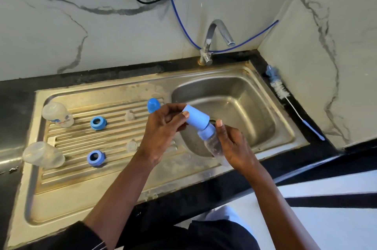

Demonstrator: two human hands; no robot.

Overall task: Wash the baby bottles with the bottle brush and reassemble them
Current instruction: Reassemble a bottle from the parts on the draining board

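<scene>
Over the sink's left rim my right hand (234,145) grips a clear baby bottle (214,145) with a blue collar ring (207,132) on its neck. My left hand (163,127) holds a light blue cap (196,116) at the bottle's top, touching the collar. On the ribbed drainboard (114,133) lie two more clear bottles (58,114) (43,154), two blue rings (98,123) (95,158), two clear teats (129,115) (131,146) and another blue cap (153,104). The bottle brush (285,98) lies on the black counter right of the sink.
The steel sink basin (230,107) is dry, and no water runs from the tap (216,35) behind it. A blue hose (179,21) and cables hang on the marble wall. Black counter (16,102) frames the sink unit.
</scene>
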